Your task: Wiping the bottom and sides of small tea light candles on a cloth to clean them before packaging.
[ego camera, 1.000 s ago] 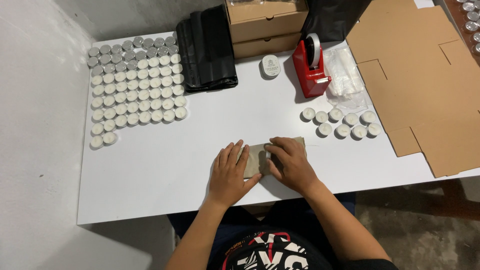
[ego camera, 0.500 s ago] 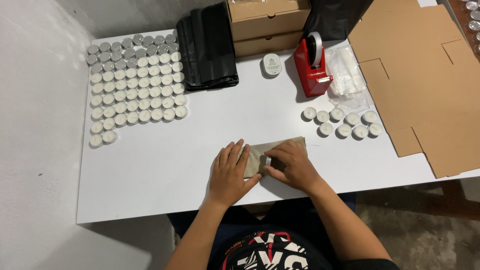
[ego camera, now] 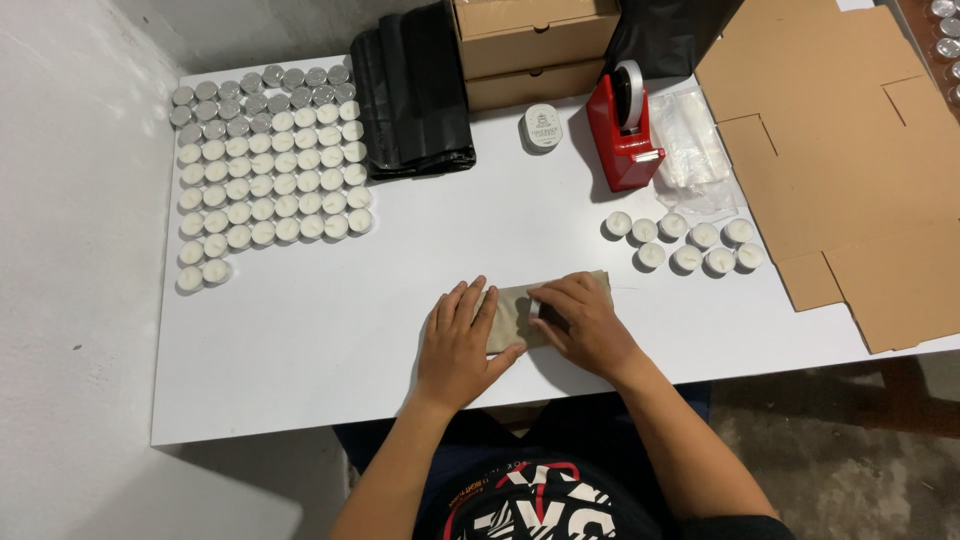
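Note:
A small flat brown paper packet (ego camera: 518, 312) lies on the white table (ego camera: 330, 350) near its front edge. My left hand (ego camera: 462, 340) rests flat on the packet's left end, fingers spread. My right hand (ego camera: 583, 320) presses down on the packet's right part, fingers curled over it and a pale strip under the fingertips. Most of the packet is hidden under the two hands.
Rows of several tealight candles (ego camera: 262, 165) fill the table's back left. A smaller cluster of tealights (ego camera: 685, 243) sits right of centre. A red tape dispenser (ego camera: 625, 130), black bags (ego camera: 415, 90), cardboard boxes (ego camera: 535, 40), clear plastic bags (ego camera: 695, 150) and flat cardboard sheets (ego camera: 850, 150) lie behind and right.
My right hand has slid from the packet's top right edge down onto its middle, fingers curling over it. My left hand stays flat on the left end.

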